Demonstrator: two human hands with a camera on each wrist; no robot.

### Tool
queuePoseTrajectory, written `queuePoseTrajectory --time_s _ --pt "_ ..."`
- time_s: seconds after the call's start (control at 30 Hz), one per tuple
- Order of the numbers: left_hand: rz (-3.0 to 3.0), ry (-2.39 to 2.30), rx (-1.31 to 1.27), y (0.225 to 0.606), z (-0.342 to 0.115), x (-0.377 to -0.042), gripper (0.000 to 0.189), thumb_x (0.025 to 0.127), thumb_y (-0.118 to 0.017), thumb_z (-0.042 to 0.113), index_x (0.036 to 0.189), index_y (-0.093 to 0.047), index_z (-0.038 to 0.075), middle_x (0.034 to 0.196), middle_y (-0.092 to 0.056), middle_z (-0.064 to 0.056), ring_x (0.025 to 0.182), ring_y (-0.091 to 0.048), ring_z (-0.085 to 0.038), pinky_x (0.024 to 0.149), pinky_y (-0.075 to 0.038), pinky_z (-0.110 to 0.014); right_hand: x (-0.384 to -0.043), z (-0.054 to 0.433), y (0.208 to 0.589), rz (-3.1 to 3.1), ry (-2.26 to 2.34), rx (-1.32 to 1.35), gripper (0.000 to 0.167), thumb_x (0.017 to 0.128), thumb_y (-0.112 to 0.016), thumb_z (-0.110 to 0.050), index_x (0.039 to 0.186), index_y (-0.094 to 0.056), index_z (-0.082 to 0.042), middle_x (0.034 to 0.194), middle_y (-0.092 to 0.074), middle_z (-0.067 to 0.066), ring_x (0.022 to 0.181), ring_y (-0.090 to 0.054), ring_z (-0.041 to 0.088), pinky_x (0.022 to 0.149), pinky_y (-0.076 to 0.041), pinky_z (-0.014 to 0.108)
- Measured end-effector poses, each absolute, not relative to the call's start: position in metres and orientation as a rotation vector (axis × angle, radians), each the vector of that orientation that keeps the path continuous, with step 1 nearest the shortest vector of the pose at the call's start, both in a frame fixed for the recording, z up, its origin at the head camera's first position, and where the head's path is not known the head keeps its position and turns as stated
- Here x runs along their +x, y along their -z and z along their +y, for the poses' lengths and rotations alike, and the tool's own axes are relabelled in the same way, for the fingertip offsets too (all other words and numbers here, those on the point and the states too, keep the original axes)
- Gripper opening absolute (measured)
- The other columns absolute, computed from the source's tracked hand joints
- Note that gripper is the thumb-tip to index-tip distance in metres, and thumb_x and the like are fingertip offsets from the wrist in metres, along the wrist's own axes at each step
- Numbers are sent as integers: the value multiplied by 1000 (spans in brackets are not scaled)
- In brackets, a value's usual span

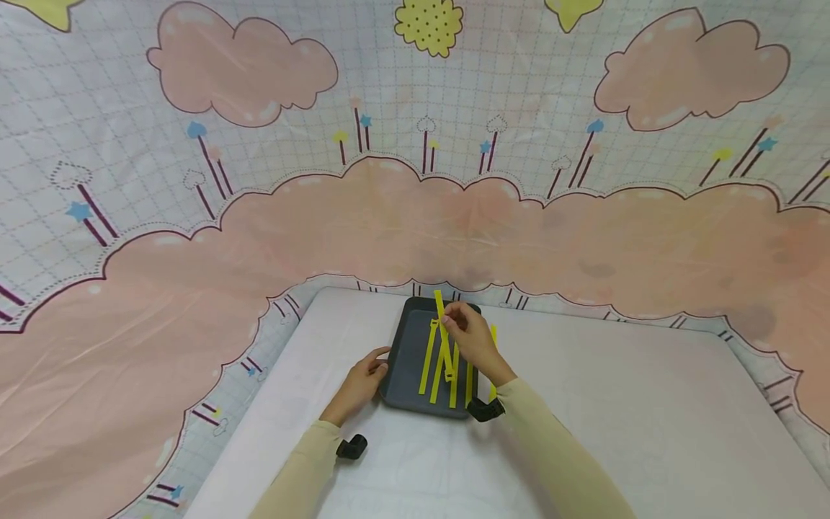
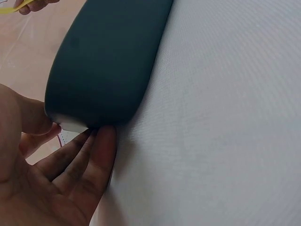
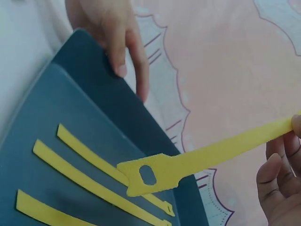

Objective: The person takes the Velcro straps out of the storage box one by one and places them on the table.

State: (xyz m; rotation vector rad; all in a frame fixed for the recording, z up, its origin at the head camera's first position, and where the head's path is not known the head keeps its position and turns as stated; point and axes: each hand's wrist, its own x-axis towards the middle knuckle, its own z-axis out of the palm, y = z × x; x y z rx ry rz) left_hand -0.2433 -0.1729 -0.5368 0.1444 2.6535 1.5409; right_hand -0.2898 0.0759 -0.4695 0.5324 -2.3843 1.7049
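Observation:
My right hand (image 1: 475, 339) pinches a yellow hook-and-loop cable tie (image 3: 221, 145) above the dark grey tray (image 1: 405, 360). Its slotted head hangs over the tray, with an oval hole showing in the right wrist view, while the other end sticks up past my fingers. Several more yellow cable ties (image 1: 427, 360) lie lengthwise on the tray floor, roughly side by side. At the tray's left side, my left hand (image 1: 359, 386) touches the outer wall, its fingers (image 2: 101, 150) fairly straight in the left wrist view.
Another yellow strip (image 1: 494, 335) shows just outside the tray's right edge, partly behind my right wrist. The tray stands on a white-covered table (image 1: 616, 404). A printed cloth (image 1: 519, 231) with pink clouds hangs behind the table and along its left side.

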Motion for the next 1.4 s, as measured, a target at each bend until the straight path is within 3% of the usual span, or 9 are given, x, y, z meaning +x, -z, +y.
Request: queuePoseTrajectory --time_s 0.4,0.7,1.4 --pt "2661 -1553 134 534 -172 -242 42 102 -51 13 144 -49 15 128 -64 -21 122 -60 -36 100 -48 -52 -276 91 464 -2322 -1943 348 14 100 -57 -14 109 -57 -4 95 -59 15 85 -57 34 67 -49 25" --pt "2673 -1544 149 530 -170 -242 42 102 -51 14 144 -49 14 128 -64 -22 121 -60 -37 101 -48 -53 -269 113 466 -2322 -1952 258 15 100 -56 -12 111 -56 -2 95 -57 10 75 -54 13 66 -48 24" --pt "2697 -1541 130 540 -170 -244 41 103 -51 15 144 -49 16 127 -65 -21 120 -61 -35 100 -48 -52 -252 144 476 -2260 -1930 199 13 98 -58 -6 108 -56 2 90 -56 4 75 -56 19 63 -48 22"
